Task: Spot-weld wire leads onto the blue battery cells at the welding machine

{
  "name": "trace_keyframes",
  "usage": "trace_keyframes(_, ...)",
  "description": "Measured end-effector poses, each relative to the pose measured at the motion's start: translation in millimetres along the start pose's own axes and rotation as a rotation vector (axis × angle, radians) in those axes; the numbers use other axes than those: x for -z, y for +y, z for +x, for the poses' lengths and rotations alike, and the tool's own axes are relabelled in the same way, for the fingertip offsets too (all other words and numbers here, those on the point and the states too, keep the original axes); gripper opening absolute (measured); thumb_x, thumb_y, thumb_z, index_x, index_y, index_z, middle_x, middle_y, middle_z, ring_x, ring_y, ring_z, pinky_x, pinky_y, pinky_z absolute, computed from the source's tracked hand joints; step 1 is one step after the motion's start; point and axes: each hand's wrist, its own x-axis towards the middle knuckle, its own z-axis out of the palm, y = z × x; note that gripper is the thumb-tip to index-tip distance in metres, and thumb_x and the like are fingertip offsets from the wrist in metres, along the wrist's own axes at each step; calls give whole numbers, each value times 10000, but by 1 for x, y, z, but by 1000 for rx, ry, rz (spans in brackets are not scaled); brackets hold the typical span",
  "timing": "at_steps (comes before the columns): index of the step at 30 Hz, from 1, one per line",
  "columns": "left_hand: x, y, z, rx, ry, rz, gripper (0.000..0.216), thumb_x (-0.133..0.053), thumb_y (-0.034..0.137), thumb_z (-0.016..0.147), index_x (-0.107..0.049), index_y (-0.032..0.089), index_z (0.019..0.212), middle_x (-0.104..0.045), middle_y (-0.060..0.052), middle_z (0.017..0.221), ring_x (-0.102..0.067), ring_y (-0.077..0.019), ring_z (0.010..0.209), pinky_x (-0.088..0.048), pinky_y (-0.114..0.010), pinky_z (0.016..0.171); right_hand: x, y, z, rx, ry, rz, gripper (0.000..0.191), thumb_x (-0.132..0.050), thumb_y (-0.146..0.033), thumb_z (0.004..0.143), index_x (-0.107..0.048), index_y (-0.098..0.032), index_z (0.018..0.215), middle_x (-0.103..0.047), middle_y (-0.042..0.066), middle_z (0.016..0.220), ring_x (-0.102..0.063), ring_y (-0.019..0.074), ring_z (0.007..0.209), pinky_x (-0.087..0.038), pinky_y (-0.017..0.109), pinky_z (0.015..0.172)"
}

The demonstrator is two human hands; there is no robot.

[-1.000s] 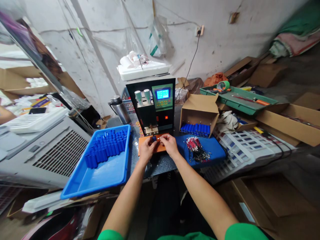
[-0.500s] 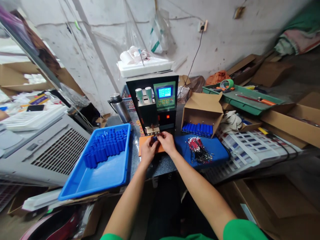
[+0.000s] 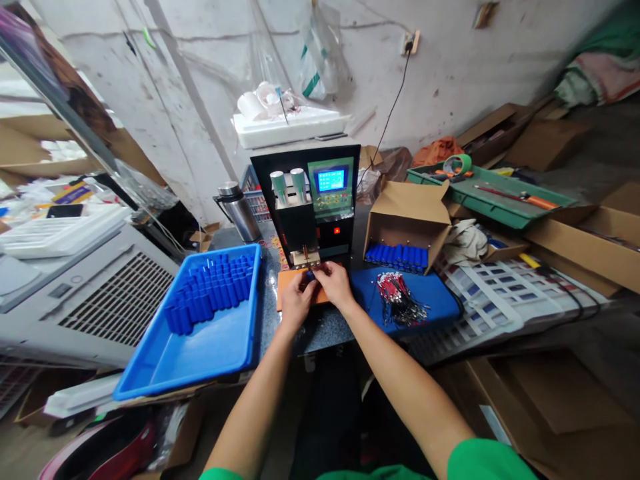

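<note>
Hands meet at the centre of the frame: our left hand (image 3: 296,301) and right hand (image 3: 336,285) both pinch a small blue cell (image 3: 310,274), fingers closed narrowly on it, over the orange pad (image 3: 283,280) just below the welder (image 3: 310,200). Left of centre sits our blue tray (image 3: 210,347) of loose cells (image 3: 213,293). Right of centre, red wires (image 3: 397,300) lie on a blue mat (image 3: 435,300).

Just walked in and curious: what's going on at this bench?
The person's left hand and right hand together hold a small blue cell under the pins of a black machine, over an orange pad. A tray of cells sits to the left; a box and red wires lie to the right.
</note>
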Motion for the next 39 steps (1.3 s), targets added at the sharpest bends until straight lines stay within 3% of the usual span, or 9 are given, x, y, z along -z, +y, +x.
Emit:
trace_keyframes(14,0,1,0,-9,-2,10,304,-619,372,842,-671,165,1059,-704,-39,863,-625,-155,728,-493,-257,677,1,3,2,28,-26,-21,131,-629,-329,777,-631,-212,719,-682,4,722,-606,182,673,-438,274,632)
trace_keyframes(20,1,-1,1,-15,-4,32,310,-622,371,838,-674,173,1071,-705,-37,871,-622,-154,738,-490,-258,697,6,2,-2,58,-34,-37,111,-639,-330,782,-635,-219,794,-703,16,808,-637,192,763,-473,291,723)
trace_keyframes(35,2,3,1,-31,13,1,328,-673,378,792,-677,160,1037,-717,-73,937,-667,-196,854,-524,-313,799,14,11,-7,17,-84,11,228,-656,-389,705,-573,-209,593,-539,-32,508,-512,147,546,-383,244,518)
trace_keyframes(39,12,9,-16,-43,104,39,295,-617,379,840,-673,166,1036,-714,-87,986,-676,-205,864,-528,-345,824,18,6,-9,-29,-106,55,276,-673,-426,684,-568,-205,556,-498,-43,460,-481,133,491,-359,243,490)
